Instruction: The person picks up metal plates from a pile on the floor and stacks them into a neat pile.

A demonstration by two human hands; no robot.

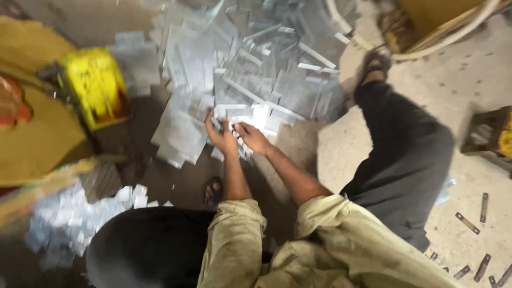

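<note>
Left hand (221, 133) curled around small metal strips (241, 143) at near edge of sheet-metal pile (250, 74) on floor (469, 74), right hand (253, 137) pinching same strips, hands touching, yellow container (96, 88) left of pile, loose brackets (469, 224) well right of pile

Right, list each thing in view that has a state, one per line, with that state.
left hand: closed around a few small metal strips, at the edge of the pile
right hand: fingers on the same strips, grip unclear through blur
metal sheet pile: loose, scattered flat across the floor
yellow container: tilted, standing beside the pile
small metal offcuts: heaped loosely on the floor
dark metal strips: lying singly, apart, on the floor
</note>
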